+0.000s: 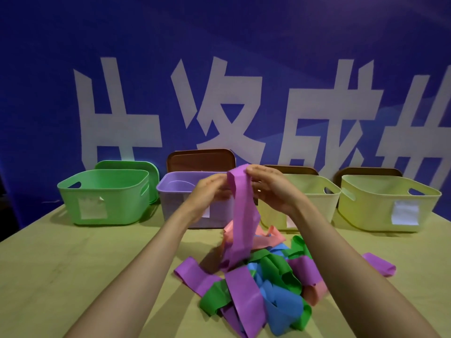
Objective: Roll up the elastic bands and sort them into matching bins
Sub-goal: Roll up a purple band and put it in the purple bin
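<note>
Purple band (240, 215) top pinched by left hand (210, 191) and right hand (271, 186), hanging over pile (263, 284).

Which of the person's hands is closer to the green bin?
Left. The left hand is right of the green bin; the right hand is farther right, beyond the purple band both hold.

wooden table (73, 264), blue banner (219, 32), brown lid (201, 162)

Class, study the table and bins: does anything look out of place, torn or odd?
Two things. The paper label on the green bin looks ragged along its top, one corner peeling. A stray purple band sticks out far right of the tangled pile. The left hand and right hand grip a lifted purple band.
</note>
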`<state>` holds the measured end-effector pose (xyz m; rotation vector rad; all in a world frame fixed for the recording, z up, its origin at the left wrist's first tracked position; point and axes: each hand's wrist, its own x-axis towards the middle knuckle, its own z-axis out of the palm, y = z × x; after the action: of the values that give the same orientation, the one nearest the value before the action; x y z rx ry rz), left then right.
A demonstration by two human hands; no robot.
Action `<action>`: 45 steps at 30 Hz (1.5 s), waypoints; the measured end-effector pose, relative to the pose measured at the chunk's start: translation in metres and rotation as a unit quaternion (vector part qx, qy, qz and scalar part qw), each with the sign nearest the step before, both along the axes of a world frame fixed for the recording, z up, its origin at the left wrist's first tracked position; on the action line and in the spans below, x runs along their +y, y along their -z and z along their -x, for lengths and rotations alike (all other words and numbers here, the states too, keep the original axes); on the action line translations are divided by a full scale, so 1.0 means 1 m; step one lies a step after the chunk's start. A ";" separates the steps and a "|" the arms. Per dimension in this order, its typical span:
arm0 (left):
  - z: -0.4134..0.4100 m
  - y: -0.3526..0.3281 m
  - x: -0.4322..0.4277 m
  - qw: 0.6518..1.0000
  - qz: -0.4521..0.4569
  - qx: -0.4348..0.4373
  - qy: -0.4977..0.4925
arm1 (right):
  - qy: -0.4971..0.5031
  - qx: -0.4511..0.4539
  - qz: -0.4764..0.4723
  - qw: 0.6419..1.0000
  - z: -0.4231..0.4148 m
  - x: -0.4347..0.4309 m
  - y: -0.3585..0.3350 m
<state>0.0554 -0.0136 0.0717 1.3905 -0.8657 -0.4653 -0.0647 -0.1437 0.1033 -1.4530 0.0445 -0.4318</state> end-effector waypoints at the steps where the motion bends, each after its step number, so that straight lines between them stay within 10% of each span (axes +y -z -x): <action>1: 0.003 -0.004 0.000 0.999 0.026 0.020 0.006 | -0.001 -0.006 0.004 1.000 0.000 -0.001 -0.001; 17: 0.014 -0.051 -0.002 0.976 0.118 -0.170 -0.073 | 0.073 -0.010 0.152 0.986 0.007 -0.002 -0.060; 34: 0.019 -0.075 0.002 0.985 0.113 -0.119 -0.058 | 0.141 -0.036 0.295 0.944 0.006 0.002 -0.076; 45: 0.029 -0.035 -0.011 0.996 0.038 -0.050 0.056 | 0.160 -0.065 0.227 0.958 -0.006 0.012 -0.076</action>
<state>0.0267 -0.0244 0.1069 1.3094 -1.0369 -0.4454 -0.0588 -0.1318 0.1792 -1.8748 0.0802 -0.8437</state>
